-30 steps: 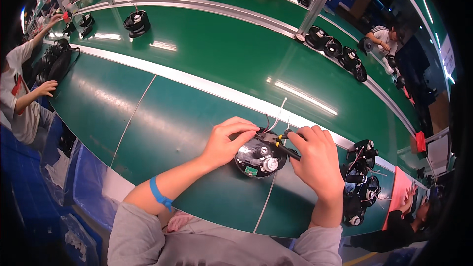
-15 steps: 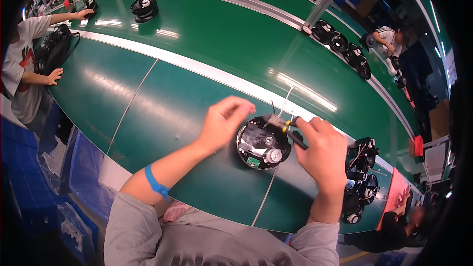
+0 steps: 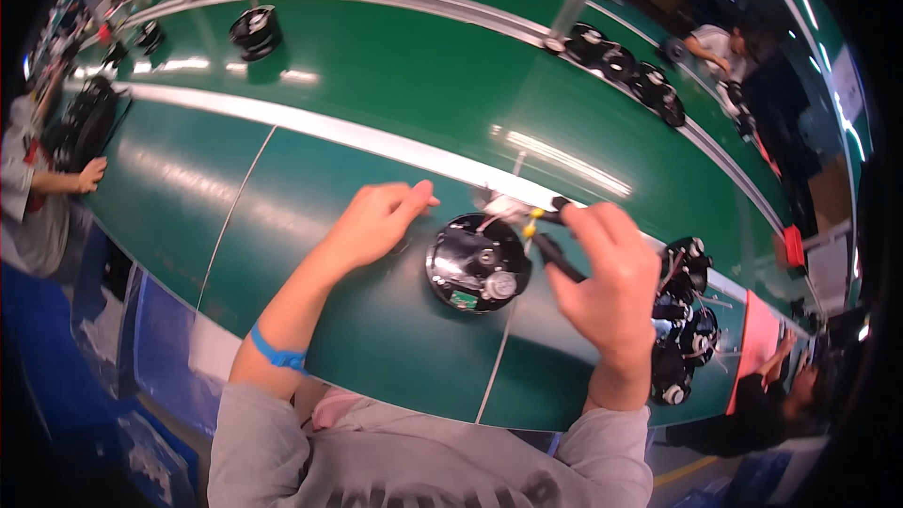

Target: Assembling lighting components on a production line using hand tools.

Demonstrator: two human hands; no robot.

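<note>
Low over a green tabletop (image 3: 376,357), two bare hands flank one round black housing, with one pair of pliers (image 3: 532,225) between them. The right hand (image 3: 607,277) is wrapped around the tool's two black handles, marked yellow near the joint; its metal jaws blur at the housing's upper rim. The left hand (image 3: 376,218), apart from the housing, has its fingers loosely curled; blur hides whether the fingertips pinch anything.

The housing (image 3: 461,259) rests on the tabletop, glossy and bowl-like, carrying one silvery round part (image 3: 500,285), one small green board (image 3: 463,299) and one dark round post. A thin pale wire (image 3: 519,165) rises beyond the pliers. Two pale seams cross the smooth surface, and one blue band (image 3: 277,354) circles the left forearm above a grey fabric sleeve.

At right, at least three similar black units (image 3: 699,334) crowd together beside one flat salmon-coloured sheet (image 3: 755,343). Past a pale straight strip (image 3: 395,161), one black unit (image 3: 256,33) stands alone on shiny green. At far left, a co-worker's hand (image 3: 91,174) touches the tabletop's edge near a black bundle (image 3: 85,127).
</note>
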